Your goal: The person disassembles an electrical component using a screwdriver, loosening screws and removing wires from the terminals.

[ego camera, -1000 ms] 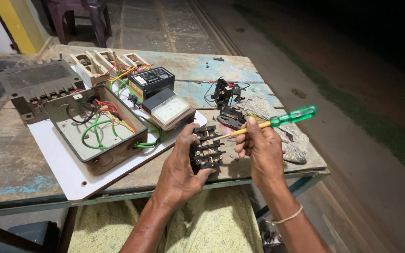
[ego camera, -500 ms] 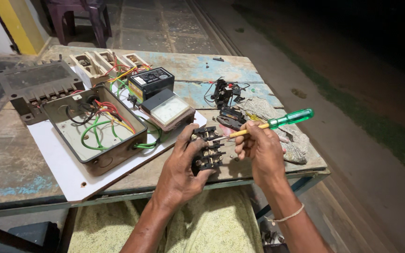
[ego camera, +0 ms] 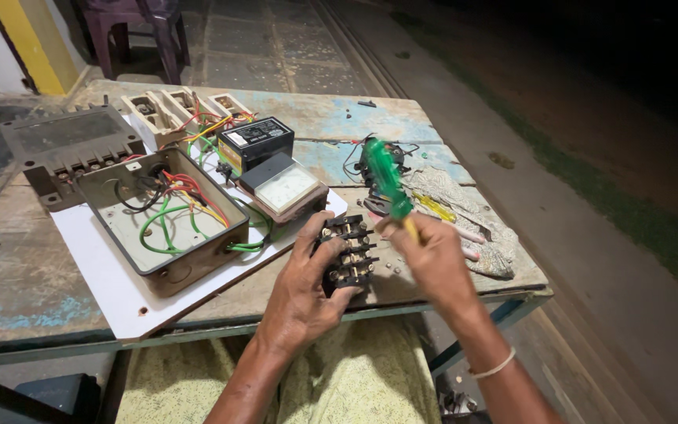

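Hands: left hand [ego camera: 301, 292] clamped on one black terminal block [ego camera: 347, 255] at table [ego camera: 33, 290] front edge; right hand [ego camera: 433, 263] gripping one green-handled screwdriver [ego camera: 388, 182], handle up. Behind, 1 open metal box [ego camera: 166, 220] w/ wires, 1 white-faced meter [ego camera: 286, 188].

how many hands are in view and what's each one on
2. The left hand grips the black terminal block at the table's front edge; the right hand beside it holds a green-handled screwdriver.

Open metal box [ego camera: 168, 228] with wires, meter [ego camera: 284, 188], rag [ego camera: 464, 216], perhaps chair [ego camera: 136, 23].
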